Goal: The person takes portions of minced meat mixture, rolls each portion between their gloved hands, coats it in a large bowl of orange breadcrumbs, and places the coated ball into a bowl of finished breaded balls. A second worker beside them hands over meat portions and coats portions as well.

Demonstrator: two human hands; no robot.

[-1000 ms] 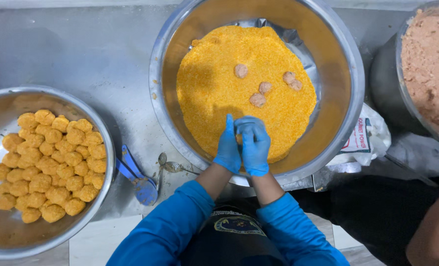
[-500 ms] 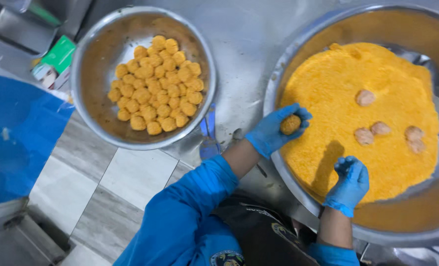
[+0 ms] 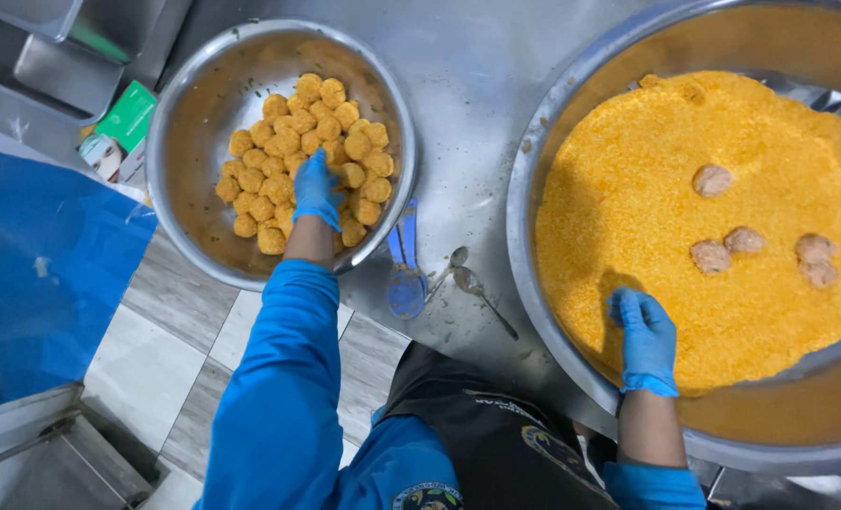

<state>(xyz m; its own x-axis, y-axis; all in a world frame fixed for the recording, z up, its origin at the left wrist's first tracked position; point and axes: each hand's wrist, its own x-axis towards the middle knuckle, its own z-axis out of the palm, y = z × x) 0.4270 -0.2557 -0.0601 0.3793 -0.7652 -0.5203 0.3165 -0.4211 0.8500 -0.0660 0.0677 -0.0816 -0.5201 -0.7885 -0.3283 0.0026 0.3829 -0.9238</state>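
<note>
The crumbed balls (image 3: 302,151) fill the small steel bowl (image 3: 194,236); your left hand (image 3: 314,189) rests fingers-down among them, grip unclear. Your right hand (image 3: 643,338) lies open on the orange crumbs (image 3: 628,189), so it looks like the dropping-off step. Next, reach carefully for a bare ball (image 3: 711,179).

Left hand (image 3: 314,189) on breaded balls (image 3: 297,151); right hand (image 3: 643,338) in crumbs (image 3: 647,161).

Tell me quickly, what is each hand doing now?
Left hand: resting on the coated balls in the smaller bowl; a grip cannot be told.
Right hand: open, holding nothing, on the orange crumbs in the large bowl.
</note>
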